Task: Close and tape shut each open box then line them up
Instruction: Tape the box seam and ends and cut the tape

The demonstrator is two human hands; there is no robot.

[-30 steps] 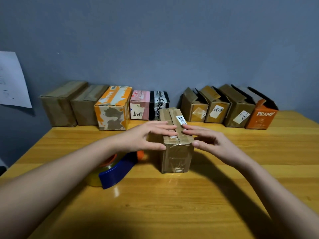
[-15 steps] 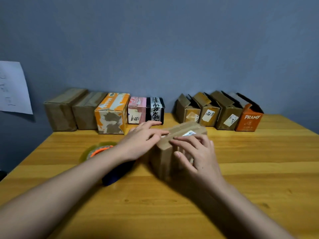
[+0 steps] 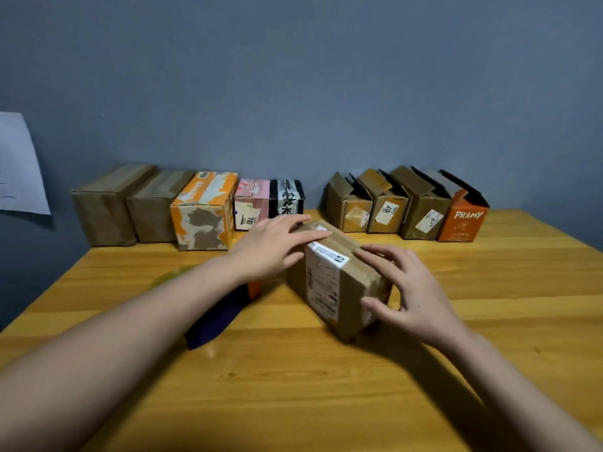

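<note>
The brown box (image 3: pixel 339 282) sits on the desk (image 3: pixel 489 321) right between my hands, turned askew; its long axis runs from far-left to near-right, with the white label (image 3: pixel 328 256) folding over its top edge toward me; my left hand (image 3: pixel 277 249) lies flat on the far end, fingers straight and pressing down, gripping nothing; my right hand (image 3: pixel 411 295) curls round the near right end, fingers on top and thumb on the end face, holding the box; the right hand is the nearer one and, I judge, the one to swing the box square. Behind, along the grey wall (image 3: pixel 293 76), five closed boxes (image 3: pixel 202 210) stand in a row at left, and four open boxes (image 3: pixel 408 207) at right, with a gap between; I guess the box goes there. A tape dispenser (image 3: pixel 218 314) lies partly hidden under my left forearm; a paper sheet (image 3: pixel 19 164) hangs on the wall at far left.
</note>
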